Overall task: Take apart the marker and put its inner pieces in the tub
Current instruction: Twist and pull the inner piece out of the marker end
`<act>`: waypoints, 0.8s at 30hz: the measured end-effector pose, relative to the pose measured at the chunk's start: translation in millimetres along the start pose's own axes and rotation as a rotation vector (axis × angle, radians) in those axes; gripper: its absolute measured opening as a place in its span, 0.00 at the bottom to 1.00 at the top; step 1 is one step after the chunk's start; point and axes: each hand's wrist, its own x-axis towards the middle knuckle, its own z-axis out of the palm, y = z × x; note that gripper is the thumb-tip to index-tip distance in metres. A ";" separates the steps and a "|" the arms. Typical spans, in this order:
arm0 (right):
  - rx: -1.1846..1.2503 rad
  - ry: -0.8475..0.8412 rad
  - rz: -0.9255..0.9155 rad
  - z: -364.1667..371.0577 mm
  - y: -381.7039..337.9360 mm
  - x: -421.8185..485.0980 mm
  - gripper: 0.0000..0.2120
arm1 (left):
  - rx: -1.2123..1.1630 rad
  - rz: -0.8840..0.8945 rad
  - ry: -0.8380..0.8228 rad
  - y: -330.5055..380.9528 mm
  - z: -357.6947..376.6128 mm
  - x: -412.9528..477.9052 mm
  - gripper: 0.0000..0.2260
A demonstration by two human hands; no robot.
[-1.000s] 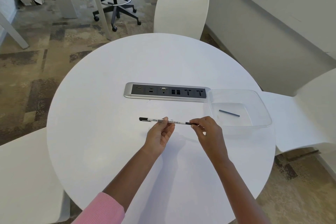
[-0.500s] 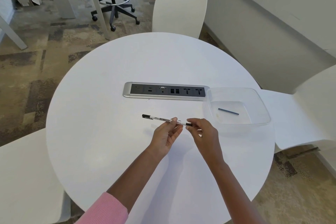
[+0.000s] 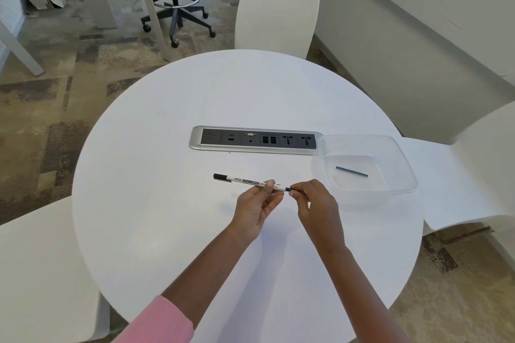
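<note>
At the bottom of the frame a pink sleeve (image 3: pixel 156 323) leads up to the left hand (image 3: pixel 255 207), just below frame centre, whose fingers (image 3: pixel 267 189) are pinched around the barrel of the marker (image 3: pixel 250 181). The marker is held a little above the white tabletop (image 3: pixel 167 231), lying nearly level, its black cap pointing to the left of the frame. Just right of it, the right hand (image 3: pixel 316 203) pinches the small black end piece at the marker's right tip with thumb and forefinger.

Further back and to the right, the clear tub (image 3: pixel 401 153) sits on the tabletop, well apart from the hands, with one thin dark rod (image 3: pixel 351 171) lying inside it. Behind the marker, a socket strip (image 3: pixel 252 140) is set into the tabletop.

One inner piece appears to be already deposited. The marker's end piece seems not yet removed, so whatever remains inside must still go into the tub.
</note>
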 end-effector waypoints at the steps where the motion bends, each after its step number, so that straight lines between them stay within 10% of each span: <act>1: -0.002 0.002 -0.001 1.1 -0.2 0.2 0.04 | 0.005 0.001 -0.002 -0.2 0.2 -0.2 0.06; 24: -0.254 -0.040 -0.175 5.5 -2.3 2.1 0.14 | 0.052 0.088 0.039 2.5 -3.3 -0.8 0.05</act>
